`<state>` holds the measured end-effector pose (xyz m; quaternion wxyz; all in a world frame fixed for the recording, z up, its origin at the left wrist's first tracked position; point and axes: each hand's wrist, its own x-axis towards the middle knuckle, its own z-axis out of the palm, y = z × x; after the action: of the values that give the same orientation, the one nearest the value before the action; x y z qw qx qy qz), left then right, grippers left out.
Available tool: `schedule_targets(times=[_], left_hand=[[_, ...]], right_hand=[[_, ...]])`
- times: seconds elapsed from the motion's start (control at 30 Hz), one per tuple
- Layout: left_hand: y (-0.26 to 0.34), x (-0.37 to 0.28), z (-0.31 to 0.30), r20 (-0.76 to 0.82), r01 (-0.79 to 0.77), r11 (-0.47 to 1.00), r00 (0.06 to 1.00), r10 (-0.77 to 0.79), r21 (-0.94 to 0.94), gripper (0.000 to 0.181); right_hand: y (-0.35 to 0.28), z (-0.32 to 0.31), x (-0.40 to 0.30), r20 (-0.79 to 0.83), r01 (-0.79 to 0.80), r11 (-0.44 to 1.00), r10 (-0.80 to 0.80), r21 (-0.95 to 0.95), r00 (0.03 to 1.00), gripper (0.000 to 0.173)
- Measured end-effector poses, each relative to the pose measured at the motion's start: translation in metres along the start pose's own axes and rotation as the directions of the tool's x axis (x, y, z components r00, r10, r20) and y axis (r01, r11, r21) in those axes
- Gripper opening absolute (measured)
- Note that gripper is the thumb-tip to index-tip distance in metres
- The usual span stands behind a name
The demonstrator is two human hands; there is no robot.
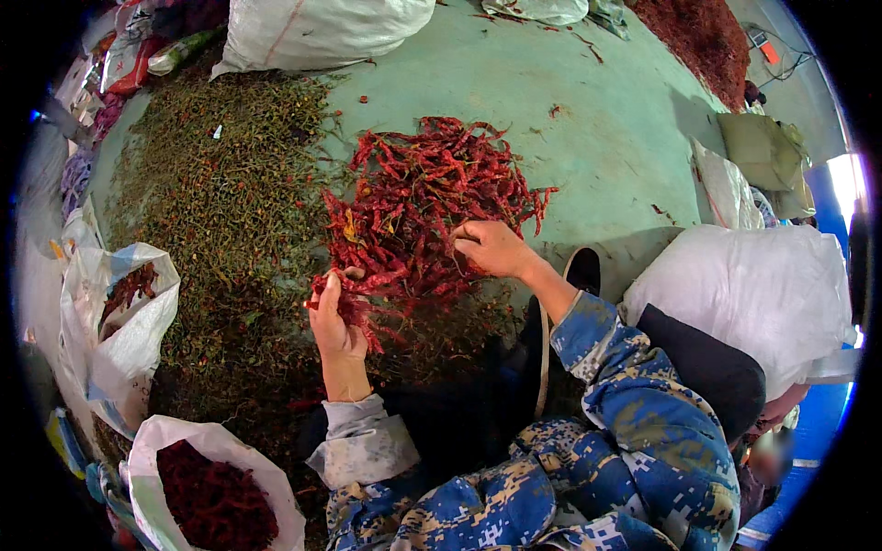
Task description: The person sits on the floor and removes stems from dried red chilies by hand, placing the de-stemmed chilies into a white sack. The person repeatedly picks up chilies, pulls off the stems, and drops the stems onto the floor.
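Note:
A heap of dried red chili peppers (441, 179) lies on the green floor in front of me, some with thin stems attached. My left hand (337, 324) is closed around several chilies (365, 303) at the near left side of the heap, thumb on top. Over the heap's right part, my right hand (493, 248) has its thumb and forefinger pinched together. Whether a stem or anything else is between those fingertips, I cannot tell.
Discarded stems and caps (227, 186) cover the floor to the left. Two open woven sacks, one with dark red chilies (217, 499) and one with chilies (131, 289), stand at left. Full white sacks (744, 296) (324, 31) sit right and ahead. A large chili pile (696, 41) rises far right.

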<state>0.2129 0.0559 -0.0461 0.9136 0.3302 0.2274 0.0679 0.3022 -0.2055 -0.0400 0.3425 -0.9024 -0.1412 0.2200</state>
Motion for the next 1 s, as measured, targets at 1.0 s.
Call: schedule_targets(times=[1.0], left_hand=[[-0.014, -0.011, 0.016, 0.177, 0.179, 0.871, 0.942, -0.286, 0.457, 0.018]], right_hand=[[-0.042, 0.032, -0.023, 0.168, 0.386, 0.919, -0.369, -0.083, 0.914, 0.026]])
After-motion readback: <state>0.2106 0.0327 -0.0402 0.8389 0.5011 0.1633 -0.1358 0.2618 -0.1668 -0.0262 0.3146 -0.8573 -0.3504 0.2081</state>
